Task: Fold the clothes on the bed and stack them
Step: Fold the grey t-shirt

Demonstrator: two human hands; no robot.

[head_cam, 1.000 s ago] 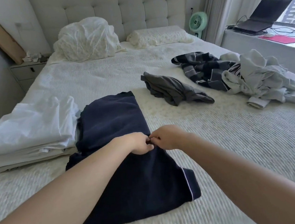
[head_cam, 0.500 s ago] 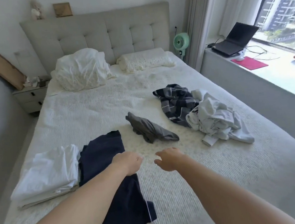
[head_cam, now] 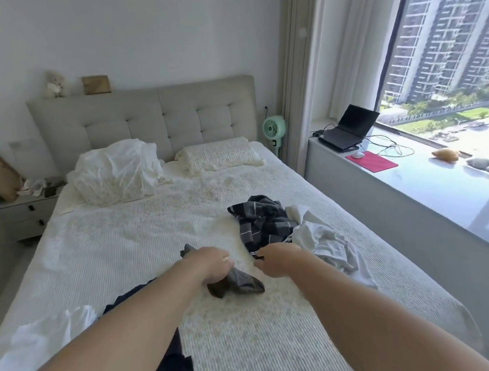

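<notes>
A crumpled grey garment [head_cam: 241,283] lies mid-bed. My left hand [head_cam: 212,265] lies over it and grips it with curled fingers. My right hand [head_cam: 276,261] hovers just right of it with loosely curled fingers, holding nothing I can see, close to the near edge of a dark striped garment [head_cam: 261,225]. A rumpled white garment [head_cam: 325,243] lies against the striped one. The folded navy garment [head_cam: 167,366] sits near the front edge, mostly hidden under my left forearm. A folded white stack [head_cam: 38,345] rests at its left.
Two pillows [head_cam: 118,172] lean at the padded headboard [head_cam: 142,117]. A nightstand [head_cam: 30,213] stands left of the bed. Right of the bed runs a window ledge [head_cam: 444,185] with a laptop [head_cam: 347,129], cables and a red mat. A green fan [head_cam: 274,129] stands in the corner.
Both hands left the folded navy garment and reached forward. My left hand has come down on the grey garment. The view tilted up toward the headboard and window.
</notes>
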